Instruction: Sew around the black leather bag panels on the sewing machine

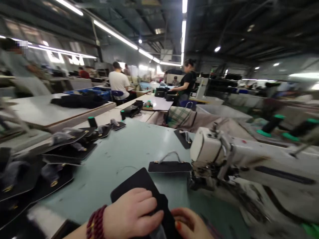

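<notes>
The left hand [132,212], with a dark red beaded bracelet [96,222] at its wrist, is closed over a black panel [138,186], its curled fingers lying across the middle of the piece and holding it down. The right hand [189,222] is cut off by the bottom of the view; its fingers curl in against the panel's right edge, and whether they grip cannot be told. The panel is a flat, matte, leather-like piece with a rounded top corner and a stepped right side. It lies tilted on the pale green bench [119,156], close to the near edge, with its lower end running out of view beneath the hands. Just beyond its top corner lies a black flap [169,167] with a grey cord handle [171,156] and brass ends. To the right, the white sewing machine [219,156] stands close by, its needle area just beside that flap. Bare bench stretches ahead and to the left of the panel, up to a row of black flaps with brass fittings [67,149] along the left side. A black thread spool [92,121] stands beyond them. Farther off, co-workers [119,81] work at other benches.
</notes>
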The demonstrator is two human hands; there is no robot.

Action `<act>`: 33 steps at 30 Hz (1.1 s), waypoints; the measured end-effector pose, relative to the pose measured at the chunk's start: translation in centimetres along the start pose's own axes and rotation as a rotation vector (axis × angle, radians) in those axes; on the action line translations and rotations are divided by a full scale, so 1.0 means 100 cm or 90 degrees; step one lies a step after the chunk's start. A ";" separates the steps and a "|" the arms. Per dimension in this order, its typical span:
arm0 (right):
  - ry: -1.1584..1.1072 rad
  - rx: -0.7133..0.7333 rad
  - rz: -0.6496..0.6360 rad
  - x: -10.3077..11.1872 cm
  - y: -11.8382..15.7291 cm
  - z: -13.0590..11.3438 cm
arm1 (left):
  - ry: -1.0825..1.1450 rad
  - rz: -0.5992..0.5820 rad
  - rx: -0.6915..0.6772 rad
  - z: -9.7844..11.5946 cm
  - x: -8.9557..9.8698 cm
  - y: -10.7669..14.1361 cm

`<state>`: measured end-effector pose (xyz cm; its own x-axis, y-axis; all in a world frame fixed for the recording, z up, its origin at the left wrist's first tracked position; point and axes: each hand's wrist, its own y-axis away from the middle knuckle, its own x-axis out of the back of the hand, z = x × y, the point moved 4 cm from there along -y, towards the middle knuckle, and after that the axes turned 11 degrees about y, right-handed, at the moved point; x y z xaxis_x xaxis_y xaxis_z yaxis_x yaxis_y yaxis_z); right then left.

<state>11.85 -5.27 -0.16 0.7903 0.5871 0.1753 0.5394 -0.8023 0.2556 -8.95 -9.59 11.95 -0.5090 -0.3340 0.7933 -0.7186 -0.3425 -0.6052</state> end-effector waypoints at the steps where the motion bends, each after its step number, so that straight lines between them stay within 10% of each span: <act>1: -0.032 0.000 -0.024 -0.001 0.002 0.005 | -0.004 0.023 -0.007 0.001 -0.001 -0.003; 4: -0.076 -0.012 -0.034 -0.002 0.010 0.016 | 0.003 0.038 -0.025 -0.004 -0.007 -0.005; 10: 0.038 0.032 0.266 0.022 0.020 -0.009 | 0.070 0.018 0.052 -0.024 -0.019 0.010; 15: 0.150 0.124 0.187 0.032 0.012 -0.048 | 0.236 -0.047 0.210 -0.021 -0.032 0.032; 19: -0.068 0.043 0.149 0.039 0.003 -0.041 | 0.505 -0.087 0.443 -0.002 -0.048 0.063; 25: -0.367 0.063 -0.012 -0.037 0.004 0.006 | 0.613 0.464 1.063 0.008 -0.060 0.099; 29: -0.156 0.080 0.083 -0.092 0.009 0.023 | 0.505 0.548 1.004 0.019 -0.070 0.077; 33: 0.016 0.028 0.294 -0.064 0.014 0.013 | 0.492 0.425 0.753 0.015 -0.074 0.069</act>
<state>7.93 -10.25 -2.14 0.9435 0.1690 0.2850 0.1446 -0.9839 0.1047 -9.48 -10.82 1.79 -0.9496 -0.3131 -0.0138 0.3058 -0.9159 -0.2601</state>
